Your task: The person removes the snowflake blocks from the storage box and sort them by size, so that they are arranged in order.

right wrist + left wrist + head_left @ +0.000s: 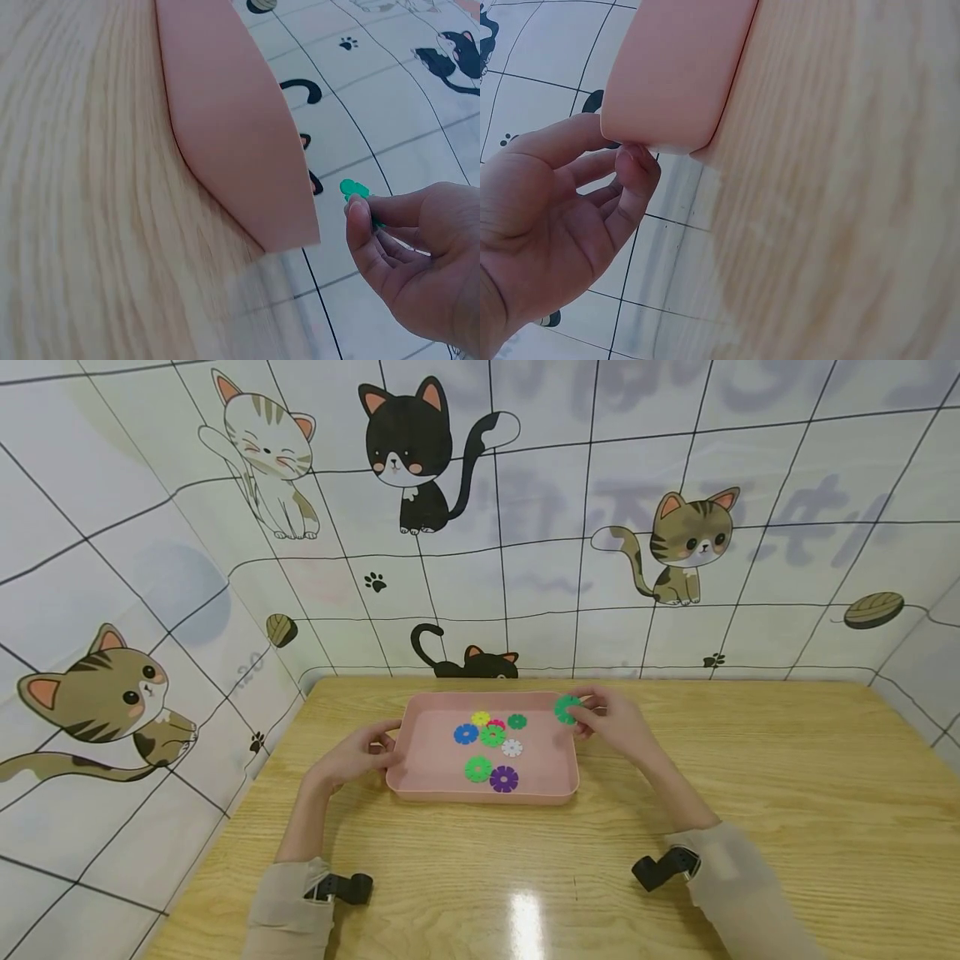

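A pink tray (435,777) stands on the table with several notched plastic snowflake discs lying in it. Among them are a blue disc (466,733), a white disc (512,747), a purple disc (503,779) and a light green disc (477,768). My left hand (358,753) holds the tray's left side, fingers at the rim and wall. Above the tray's far right corner, my right hand (611,718) pinches a green snowflake disc (566,709) between thumb and fingers. The right wrist view shows that disc (351,187) nearly edge-on, apart from the tray's wall (232,127).
The wooden table (787,793) extends to both sides and in front of the tray. Behind it hangs a white gridded cloth (547,568) printed with cats. Black wrist cameras (351,888) are strapped over both sleeves.
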Motion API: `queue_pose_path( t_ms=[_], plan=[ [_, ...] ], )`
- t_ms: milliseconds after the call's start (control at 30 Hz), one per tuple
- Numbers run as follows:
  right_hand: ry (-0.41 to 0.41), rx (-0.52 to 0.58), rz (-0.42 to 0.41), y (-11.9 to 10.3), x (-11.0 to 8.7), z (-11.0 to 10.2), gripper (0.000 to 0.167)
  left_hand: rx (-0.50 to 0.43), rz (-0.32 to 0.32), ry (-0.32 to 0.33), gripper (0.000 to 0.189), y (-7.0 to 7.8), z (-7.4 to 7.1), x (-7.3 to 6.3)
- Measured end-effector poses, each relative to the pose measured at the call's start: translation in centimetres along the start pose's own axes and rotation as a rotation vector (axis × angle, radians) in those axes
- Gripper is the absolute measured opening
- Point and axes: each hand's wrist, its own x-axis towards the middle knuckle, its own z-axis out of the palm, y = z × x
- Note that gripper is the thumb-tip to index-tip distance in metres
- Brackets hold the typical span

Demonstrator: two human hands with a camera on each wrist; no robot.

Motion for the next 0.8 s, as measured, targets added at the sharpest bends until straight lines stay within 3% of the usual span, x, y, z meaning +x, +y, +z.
queue_pose_path(
  t_ms=[367, 800],
  plan=[
    [0.013, -0.036, 0.054, 2.3, -0.4, -3.7, 0.034, 0.025, -0.001, 0.014, 0.062, 0.2, 0.2, -0.1],
    [-0.062, -0.083, 0.185, 4.1, 0.1, -4.3, 0.027, 0.024, -0.003, 0.011, 0.061, 0.6, 0.8, 0.2]
  ],
)
